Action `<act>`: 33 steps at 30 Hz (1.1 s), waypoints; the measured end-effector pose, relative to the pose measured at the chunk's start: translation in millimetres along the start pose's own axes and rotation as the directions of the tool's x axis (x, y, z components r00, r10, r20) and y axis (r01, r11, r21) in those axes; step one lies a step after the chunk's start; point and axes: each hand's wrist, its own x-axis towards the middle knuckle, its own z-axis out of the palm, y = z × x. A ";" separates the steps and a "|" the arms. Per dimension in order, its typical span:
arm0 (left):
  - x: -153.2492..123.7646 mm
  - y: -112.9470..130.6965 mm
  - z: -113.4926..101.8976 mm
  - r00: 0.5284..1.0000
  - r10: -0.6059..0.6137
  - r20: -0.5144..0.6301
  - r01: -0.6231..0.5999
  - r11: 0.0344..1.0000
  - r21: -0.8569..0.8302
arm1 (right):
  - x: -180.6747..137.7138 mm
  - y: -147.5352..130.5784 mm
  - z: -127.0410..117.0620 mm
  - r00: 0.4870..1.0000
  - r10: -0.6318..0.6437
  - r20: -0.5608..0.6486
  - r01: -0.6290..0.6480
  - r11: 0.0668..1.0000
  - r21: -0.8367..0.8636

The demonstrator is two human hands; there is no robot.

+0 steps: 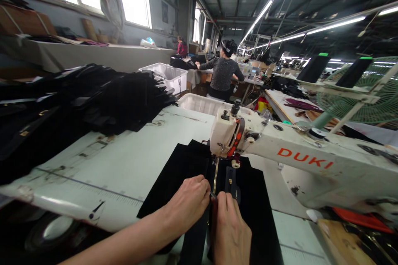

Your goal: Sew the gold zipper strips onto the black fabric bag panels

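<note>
A black fabric panel [174, 174] lies flat under the needle end of a white sewing machine [248, 132]. A zipper [215, 176] with gold teeth runs from beneath the presser foot toward my hands. My left hand [194, 198] is closed, fingertips pinched at the zipper's near end. Beside it, my right hand [231, 227] is also closed, its fingers bent down at the zipper. A small dark metal piece shows between the fingertips; its kind cannot be made out. A black patch with a gold fitting [230, 181] sits on the panel right of the zipper.
A tall stack of black fabric pieces [124, 99] covers the table's left side. White plastic crates [199, 103] stand behind the table. Thread cones [314, 68] and a green fan [370, 95] are at right. A person [222, 72] sits working further back.
</note>
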 end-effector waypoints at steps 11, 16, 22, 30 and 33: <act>-1.2 0.8 -1.2 1.000 0.017 0.021 -0.017 1.000 0.001 | 7.0 4.6 -0.2 0.994 -0.085 -0.071 0.088 0.995 0.047; 5.5 -4.2 -6.2 0.998 0.039 0.039 -0.039 0.999 0.004 | 13.7 7.0 -5.4 0.989 -0.121 -0.083 0.127 0.990 0.067; 14.6 -12.0 -16.2 0.998 0.042 0.051 -0.042 0.999 0.006 | 18.7 9.1 -13.4 0.984 -0.167 -0.065 0.173 0.980 0.100; 9.3 -8.1 -14.2 0.996 0.040 0.084 -0.037 0.999 -0.038 | 20.4 12.7 -17.0 0.994 -0.010 -0.107 0.031 0.979 0.203; 10.7 -5.2 -12.5 0.998 0.015 0.065 -0.012 0.999 -0.045 | 21.4 8.7 -16.1 0.993 -0.011 -0.113 0.027 0.990 0.142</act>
